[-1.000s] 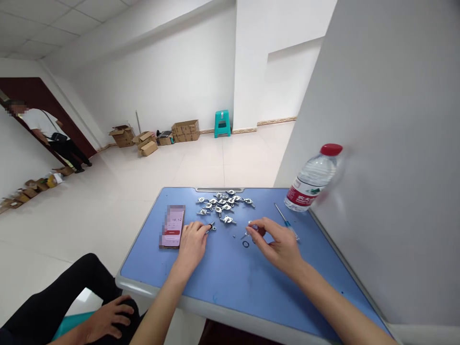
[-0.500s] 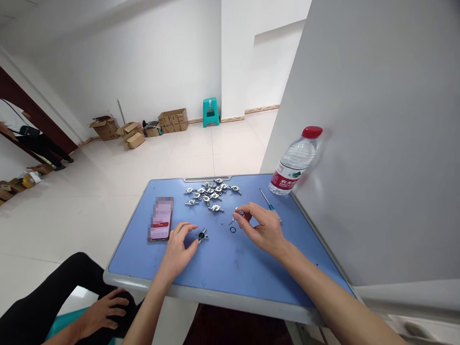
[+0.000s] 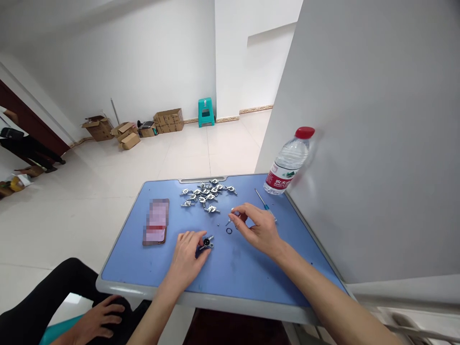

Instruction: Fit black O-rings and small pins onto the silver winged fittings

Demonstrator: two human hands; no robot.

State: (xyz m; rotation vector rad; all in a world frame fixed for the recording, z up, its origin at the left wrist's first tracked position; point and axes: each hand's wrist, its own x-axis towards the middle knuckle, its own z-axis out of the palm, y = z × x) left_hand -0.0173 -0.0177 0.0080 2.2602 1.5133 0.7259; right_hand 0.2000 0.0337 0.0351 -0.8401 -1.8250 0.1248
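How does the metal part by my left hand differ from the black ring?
The metal part is larger and silvery, with projecting arms; the ring is a thin loop. Your left hand frames the metal part; the ring lies loose on the table. Both show black.

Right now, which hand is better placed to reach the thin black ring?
Probably the right hand: nearer the ring, though pinching something small. The left hand is farther, at a silver metal fitting.
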